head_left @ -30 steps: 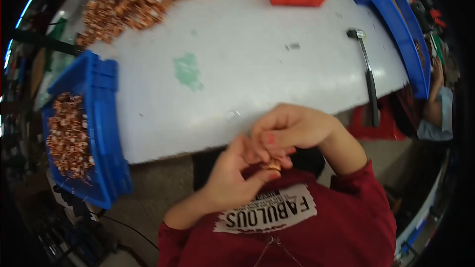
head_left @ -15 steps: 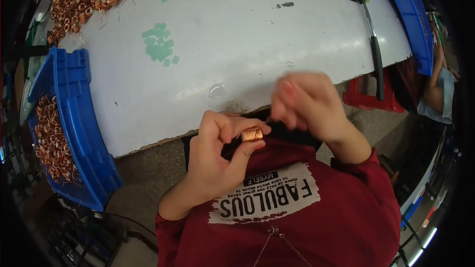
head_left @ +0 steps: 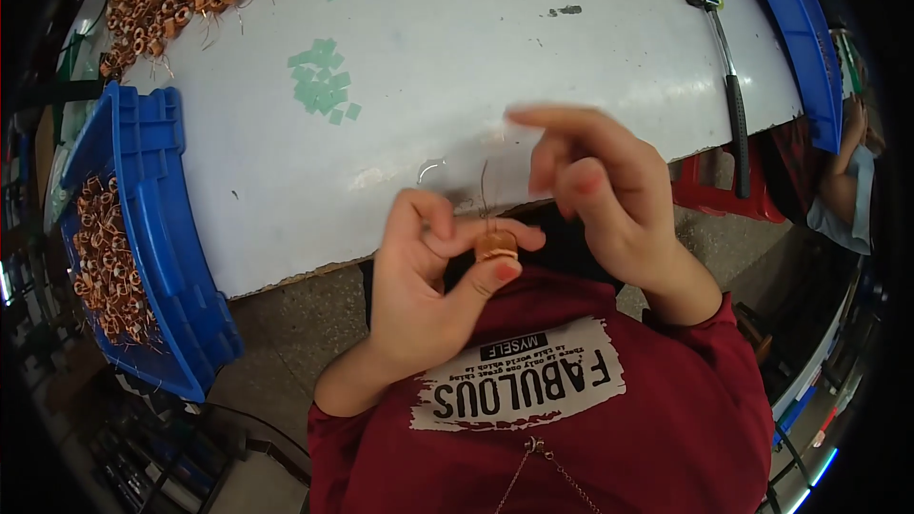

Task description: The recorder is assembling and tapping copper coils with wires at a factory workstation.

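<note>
Between thumb and fingers, my left hand (head_left: 424, 276) pinches a small copper wire coil (head_left: 496, 246) just off the table's near edge. Thin wire leads stick up from the coil. To the right, my right hand (head_left: 614, 195) hovers apart from the coil, its index finger stretched out and nothing visible in it; the fingertips are a little blurred. On the white table (head_left: 457, 57) beyond lies a loose patch of small pale green squares (head_left: 320, 76).
A pile of copper coils (head_left: 181, 0) covers the far left corner. At left a blue bin (head_left: 176, 247) holds more coils (head_left: 107, 262). A black-handled hammer (head_left: 735, 105) lies at right beside another blue bin (head_left: 795, 29) and a red stool (head_left: 714, 195). Another person's arm (head_left: 843, 176) shows far right.
The coil in my left hand has turned, and its wire leads now point up. My right hand has moved away from it to the right and its index finger has stretched out.
</note>
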### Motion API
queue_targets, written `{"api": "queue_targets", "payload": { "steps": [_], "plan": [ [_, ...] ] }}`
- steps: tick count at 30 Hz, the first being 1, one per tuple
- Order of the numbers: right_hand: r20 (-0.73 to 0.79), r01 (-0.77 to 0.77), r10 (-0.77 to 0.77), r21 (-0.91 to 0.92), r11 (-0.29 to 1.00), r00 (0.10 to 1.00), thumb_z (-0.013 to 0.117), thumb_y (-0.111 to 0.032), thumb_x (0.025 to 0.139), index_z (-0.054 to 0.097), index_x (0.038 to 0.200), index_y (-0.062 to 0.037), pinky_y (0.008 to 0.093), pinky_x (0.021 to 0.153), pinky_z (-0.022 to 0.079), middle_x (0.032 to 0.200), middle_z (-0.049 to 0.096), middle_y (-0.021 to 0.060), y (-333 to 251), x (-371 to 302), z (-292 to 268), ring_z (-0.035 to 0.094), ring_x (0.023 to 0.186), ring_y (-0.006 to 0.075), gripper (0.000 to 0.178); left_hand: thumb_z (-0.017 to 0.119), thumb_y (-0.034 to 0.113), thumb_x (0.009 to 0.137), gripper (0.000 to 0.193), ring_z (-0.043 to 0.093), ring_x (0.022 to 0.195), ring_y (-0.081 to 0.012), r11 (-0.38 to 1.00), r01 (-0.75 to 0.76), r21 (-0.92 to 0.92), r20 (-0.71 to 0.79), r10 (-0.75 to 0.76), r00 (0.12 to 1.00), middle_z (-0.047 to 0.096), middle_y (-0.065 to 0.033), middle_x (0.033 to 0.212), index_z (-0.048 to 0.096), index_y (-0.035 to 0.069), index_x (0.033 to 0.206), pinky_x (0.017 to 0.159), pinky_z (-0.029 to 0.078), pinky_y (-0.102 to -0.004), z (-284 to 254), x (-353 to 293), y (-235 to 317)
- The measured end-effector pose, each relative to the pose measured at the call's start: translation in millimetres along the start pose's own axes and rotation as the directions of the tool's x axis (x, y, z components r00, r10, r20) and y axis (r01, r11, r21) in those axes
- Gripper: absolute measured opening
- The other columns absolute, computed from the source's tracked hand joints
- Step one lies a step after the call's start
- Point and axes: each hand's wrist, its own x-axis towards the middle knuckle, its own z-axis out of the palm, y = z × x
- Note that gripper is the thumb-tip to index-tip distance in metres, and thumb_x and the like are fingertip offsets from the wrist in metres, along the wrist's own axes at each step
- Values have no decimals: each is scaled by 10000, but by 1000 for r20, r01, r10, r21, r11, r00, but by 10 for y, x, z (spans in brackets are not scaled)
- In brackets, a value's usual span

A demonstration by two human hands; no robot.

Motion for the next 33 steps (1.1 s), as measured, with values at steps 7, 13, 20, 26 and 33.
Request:
{"api": "queue_targets", "payload": {
  "steps": [7,13,20,26,33],
  "plan": [
    [159,328,-306,-138,935,939,579,-15,858,597,1054,2,246,667,435,968,605,107,394,-80,264,527,773,154,197,590,123,925,286,499,1196,-251,936,-89,-341,-126,49,991,582,-235,1199,364,41,1081,898,435,-315,-25,79,163],
    [385,16,-83,174,985,919,631,12,818,618,1009,-8,242,625,461,792,628,65,272,-54,316,560,675,158,193,553,181,953,331,378,1324,-257,935,-38,-352,-181,-28,983,536,-221,1287,397,52,1215,961,367,-301,-177,26,109],
    [175,508,-477,-339,792,861,651,26,781,649,891,-3,259,535,423,702,602,65,351,-24,355,492,552,174,114,544,178,953,284,321,1363,-269,924,-11,-383,-163,-56,985,556,-174,1276,426,78,1191,1053,264,-335,-230,28,116],
    [175,594,-589,-463,658,789,654,41,759,648,894,-4,272,536,402,706,594,57,369,-39,157,456,544,175,143,545,141,944,291,306,1368,-299,912,-90,-400,-154,30,988,575,-148,1251,409,79,1193,1119,165,-381,-252,-47,74],
    [181,694,-685,-371,617,706,654,52,744,647,927,8,273,564,402,712,590,57,599,-98,347,448,560,175,188,559,105,933,334,327,1353,-332,927,-165,-336,-243,84,966,600,-164,1199,381,71,1213,1138,132,-421,-194,11,59]
  ]
}}
